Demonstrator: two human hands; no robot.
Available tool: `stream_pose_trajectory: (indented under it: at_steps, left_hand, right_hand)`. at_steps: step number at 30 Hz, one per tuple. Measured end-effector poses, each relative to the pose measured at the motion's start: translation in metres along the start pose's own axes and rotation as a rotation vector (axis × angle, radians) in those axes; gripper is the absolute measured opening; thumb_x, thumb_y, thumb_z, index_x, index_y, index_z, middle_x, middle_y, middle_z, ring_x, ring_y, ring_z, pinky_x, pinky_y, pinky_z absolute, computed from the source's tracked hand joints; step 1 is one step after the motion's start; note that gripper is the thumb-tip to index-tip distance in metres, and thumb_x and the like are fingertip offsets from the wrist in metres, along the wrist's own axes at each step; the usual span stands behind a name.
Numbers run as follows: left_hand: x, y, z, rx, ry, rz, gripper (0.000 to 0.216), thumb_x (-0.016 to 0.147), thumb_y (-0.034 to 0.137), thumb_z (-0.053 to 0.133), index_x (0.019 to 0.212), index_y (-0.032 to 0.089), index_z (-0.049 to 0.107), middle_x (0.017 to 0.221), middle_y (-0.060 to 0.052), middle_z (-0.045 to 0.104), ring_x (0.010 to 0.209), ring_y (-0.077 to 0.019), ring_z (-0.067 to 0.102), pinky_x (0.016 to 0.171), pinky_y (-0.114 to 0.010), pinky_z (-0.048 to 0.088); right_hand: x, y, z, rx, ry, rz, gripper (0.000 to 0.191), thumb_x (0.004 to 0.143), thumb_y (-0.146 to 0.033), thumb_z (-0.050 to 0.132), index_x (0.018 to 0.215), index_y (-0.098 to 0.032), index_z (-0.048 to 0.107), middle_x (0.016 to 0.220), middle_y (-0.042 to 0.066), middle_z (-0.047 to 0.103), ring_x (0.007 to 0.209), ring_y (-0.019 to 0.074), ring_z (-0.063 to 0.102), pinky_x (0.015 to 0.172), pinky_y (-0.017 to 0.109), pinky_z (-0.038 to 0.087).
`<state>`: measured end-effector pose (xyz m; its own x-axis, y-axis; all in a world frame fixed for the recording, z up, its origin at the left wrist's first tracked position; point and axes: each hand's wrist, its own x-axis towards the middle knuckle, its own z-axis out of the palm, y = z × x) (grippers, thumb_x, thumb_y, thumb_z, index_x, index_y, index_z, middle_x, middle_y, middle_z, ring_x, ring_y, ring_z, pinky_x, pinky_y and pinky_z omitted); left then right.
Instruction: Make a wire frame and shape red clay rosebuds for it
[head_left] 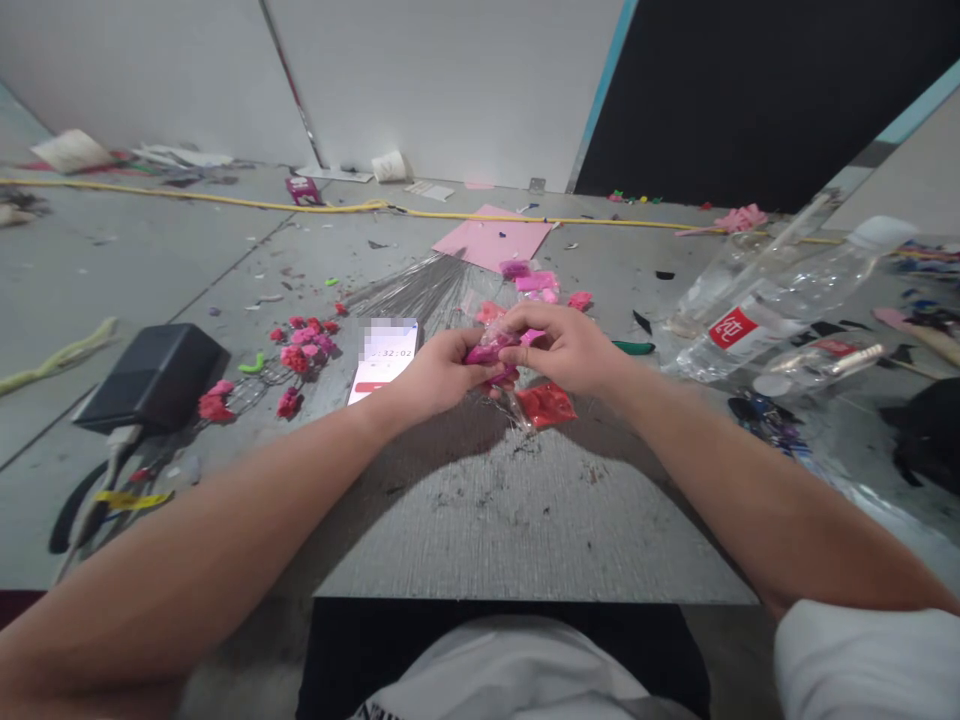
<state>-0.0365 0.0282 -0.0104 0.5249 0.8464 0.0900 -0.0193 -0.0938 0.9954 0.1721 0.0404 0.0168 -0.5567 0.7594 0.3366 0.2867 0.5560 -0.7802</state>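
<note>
My left hand [446, 368] and my right hand [559, 345] meet over the middle of the table. Between them is a magenta packet [486, 354] in clear plastic, with the fingers of both hands closed on it. What is inside looks like soft clay, but I cannot be sure. A red packet [547, 405] in clear wrap lies just below my right hand. Behind my hands lie pink packets [536, 283]. Left of my left hand rests a phone [386, 350] with a timer on its screen.
Small pink and red flowers [300, 345] lie left of the phone, near a black power adapter [154, 380]. A bundle of thin wires [420, 285] runs toward a pink sheet [491, 238]. Plastic bottles [795, 300] stand at right. A yellow cord [225, 198] crosses the back.
</note>
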Motion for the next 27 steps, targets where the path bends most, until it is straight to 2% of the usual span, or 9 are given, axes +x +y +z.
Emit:
stream_pose_trajectory:
  at_steps: [4,7,12,17,20,23,25,27]
  left_hand:
    - [0.001,0.001,-0.006,0.089,-0.067,-0.013,0.017,0.089,0.031,0.079,0.096,0.016,0.076,0.089,-0.009,0.078,0.077,-0.0168,0.073,0.071,-0.029,0.059]
    - [0.001,0.0,-0.009,-0.018,-0.097,-0.022,0.024,0.09,0.038,0.079,0.1,0.016,0.077,0.092,-0.008,0.077,0.079,-0.0159,0.073,0.072,-0.028,0.06]
    - [0.001,-0.001,-0.007,-0.171,-0.066,-0.032,0.03,0.085,0.043,0.083,0.085,0.014,0.077,0.081,-0.006,0.071,0.077,-0.0164,0.07,0.073,-0.031,0.064]
    - [0.002,0.001,-0.01,-0.238,-0.058,-0.072,0.024,0.086,0.038,0.081,0.089,0.014,0.076,0.087,-0.008,0.074,0.078,-0.0176,0.072,0.073,-0.032,0.064]
    - [0.003,0.001,-0.013,-0.266,-0.065,-0.092,0.022,0.089,0.036,0.079,0.091,0.015,0.076,0.088,-0.008,0.075,0.078,-0.0171,0.073,0.074,-0.031,0.064]
    - [0.002,0.0,-0.013,-0.309,-0.078,-0.088,0.02,0.089,0.034,0.08,0.098,0.016,0.077,0.093,-0.008,0.076,0.081,-0.0172,0.075,0.076,-0.03,0.064]
    - [0.001,0.001,-0.011,-0.321,-0.094,-0.062,0.019,0.088,0.032,0.081,0.099,0.017,0.078,0.094,-0.007,0.076,0.082,-0.0161,0.074,0.077,-0.029,0.064]
    - [0.001,0.002,-0.01,-0.292,-0.104,-0.035,0.018,0.086,0.027,0.083,0.1,0.016,0.079,0.094,-0.006,0.075,0.083,-0.0141,0.073,0.078,-0.027,0.063]
  right_hand:
    - [0.0,0.004,-0.006,0.036,-0.067,0.017,0.021,0.082,-0.032,0.081,0.1,-0.025,0.075,0.114,0.006,0.07,0.104,0.0235,0.066,0.085,0.039,0.056]
    - [0.0,0.005,-0.008,-0.054,-0.05,0.022,0.012,0.086,-0.03,0.075,0.093,-0.022,0.071,0.105,0.006,0.069,0.097,0.0221,0.065,0.084,0.039,0.053]
    - [0.0,0.002,-0.003,-0.112,-0.048,-0.011,0.01,0.086,-0.027,0.068,0.085,-0.021,0.06,0.089,0.002,0.061,0.081,0.0174,0.056,0.074,0.034,0.045]
    - [0.001,0.007,-0.003,0.039,0.044,0.08,0.034,0.082,-0.037,0.079,0.074,-0.023,0.049,0.08,-0.001,0.057,0.072,0.0146,0.05,0.068,0.031,0.043]
    - [0.001,0.009,-0.011,0.127,-0.022,0.064,0.032,0.079,-0.043,0.086,0.085,-0.023,0.063,0.089,0.0,0.064,0.081,0.0171,0.058,0.077,0.033,0.049]
    - [0.0,0.007,-0.021,0.061,-0.147,0.046,0.036,0.078,-0.045,0.088,0.103,-0.025,0.073,0.105,0.004,0.069,0.098,0.0214,0.064,0.087,0.036,0.051]
    - [0.0,0.004,-0.025,-0.002,-0.187,0.03,0.034,0.079,-0.046,0.088,0.104,-0.025,0.076,0.105,0.004,0.069,0.099,0.0219,0.064,0.087,0.036,0.051]
    - [0.0,0.002,-0.026,-0.049,-0.167,-0.005,0.029,0.081,-0.046,0.087,0.099,-0.025,0.078,0.101,0.003,0.069,0.096,0.0216,0.064,0.086,0.036,0.05]
